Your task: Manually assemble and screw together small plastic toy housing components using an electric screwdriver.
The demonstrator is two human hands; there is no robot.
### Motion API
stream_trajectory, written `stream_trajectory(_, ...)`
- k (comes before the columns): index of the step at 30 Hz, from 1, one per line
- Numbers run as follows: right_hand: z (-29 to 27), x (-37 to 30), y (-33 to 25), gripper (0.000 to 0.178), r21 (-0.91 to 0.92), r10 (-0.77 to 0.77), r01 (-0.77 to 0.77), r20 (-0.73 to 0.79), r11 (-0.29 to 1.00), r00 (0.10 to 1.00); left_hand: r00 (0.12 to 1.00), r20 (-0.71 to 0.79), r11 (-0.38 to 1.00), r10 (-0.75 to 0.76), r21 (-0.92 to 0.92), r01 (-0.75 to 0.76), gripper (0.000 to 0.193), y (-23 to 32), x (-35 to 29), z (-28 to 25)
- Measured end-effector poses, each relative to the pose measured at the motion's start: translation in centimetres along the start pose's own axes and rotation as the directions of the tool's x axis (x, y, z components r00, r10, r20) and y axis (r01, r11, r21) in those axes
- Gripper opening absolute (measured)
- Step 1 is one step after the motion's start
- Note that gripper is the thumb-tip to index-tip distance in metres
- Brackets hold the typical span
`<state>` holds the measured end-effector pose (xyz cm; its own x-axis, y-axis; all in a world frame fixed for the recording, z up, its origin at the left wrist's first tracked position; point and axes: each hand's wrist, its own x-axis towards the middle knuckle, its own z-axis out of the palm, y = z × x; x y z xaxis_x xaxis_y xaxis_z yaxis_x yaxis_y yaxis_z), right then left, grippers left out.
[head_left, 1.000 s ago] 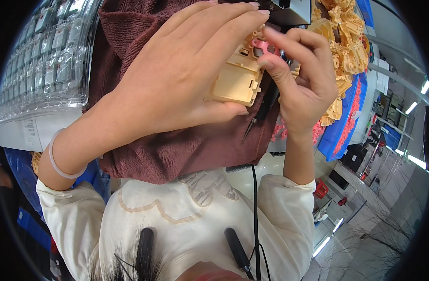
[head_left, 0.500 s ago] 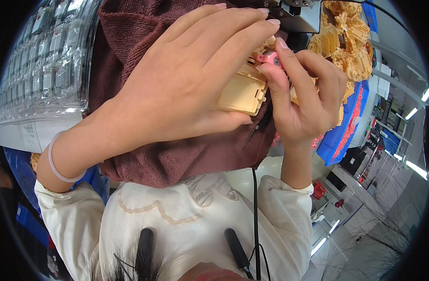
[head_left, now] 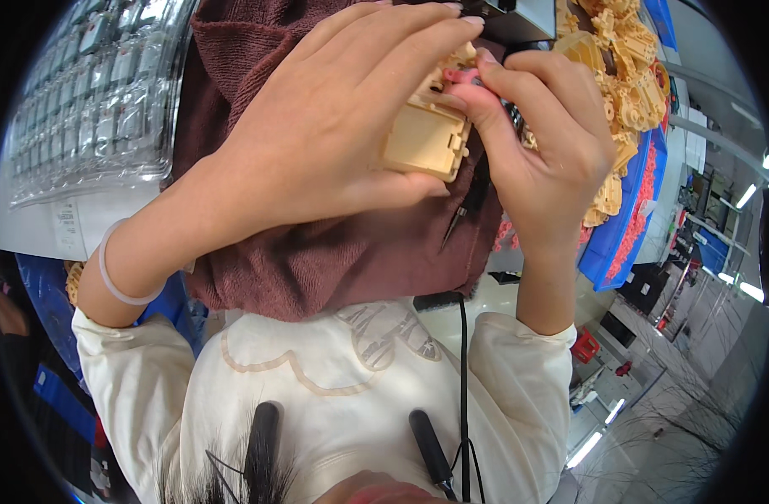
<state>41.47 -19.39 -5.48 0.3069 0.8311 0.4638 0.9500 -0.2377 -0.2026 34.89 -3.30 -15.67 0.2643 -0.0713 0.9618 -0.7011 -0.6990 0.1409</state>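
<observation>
My left hand (head_left: 334,118) is closed around a pale yellow plastic housing (head_left: 426,141), its thumb along the near edge and its fingers over the far side. Between the thumb and forefinger of my right hand (head_left: 540,126) is a small pink plastic part (head_left: 462,77), pressed against the far right end of the housing. The fingertips hide part of it. Beneath both hands lies a dark red towel (head_left: 317,269). A thin tool with a dark handle and metal tip (head_left: 458,220) rests on the towel near the right hand.
Clear plastic trays (head_left: 90,126) with rows of grey parts stand at the left. A heap of yellow housings (head_left: 628,84) lies at the far right, beside a blue bin (head_left: 607,262) with small pink pieces. A metal device (head_left: 523,21) stands beyond my hands.
The pink part has gone from standing clear at the housing's edge to sitting against it, partly covered by my right fingers. Both hands and the housing appear slightly farther up and left.
</observation>
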Motion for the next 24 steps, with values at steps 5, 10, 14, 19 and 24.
stream_trajectory(5, 1.1, -1.7, 1.5, 0.027, 0.045, -0.001, 0.008, -0.16, 0.999, 0.987, 0.998, 0.043, 0.999, 0.051, -0.008, -0.051, 0.086, 2.0, 2.7, -1.2)
stream_trajectory(10, -1.5, -4.1, 0.7, 0.019, 0.266, 0.478, -0.442, -0.091, 0.857, 0.873, 0.83, 0.34, 0.897, -0.442, 0.198, 0.396, 0.084, 7.2, 5.8, -4.0)
stream_trajectory(14, -1.2, -5.5, -0.9, 0.031, 0.172, 0.658, -0.671, 0.13, 0.721, 0.741, 0.662, 0.441, 0.795, -0.606, 0.324, 0.512, 0.084, 7.8, 5.9, -4.9)
stream_trajectory(19, -0.5, -5.9, -1.2, 0.054, 0.037, 0.641, -0.663, 0.216, 0.748, 0.736, 0.723, 0.436, 0.844, -0.535, 0.258, 0.47, 0.067, 4.8, 4.2, -3.3)
stream_trajectory(24, -0.7, -5.4, -1.0, 0.066, 0.038, 0.629, -0.658, 0.254, 0.752, 0.734, 0.994, 0.064, 0.977, 0.087, -0.201, -0.073, 0.081, 1.1, 1.4, -1.7)
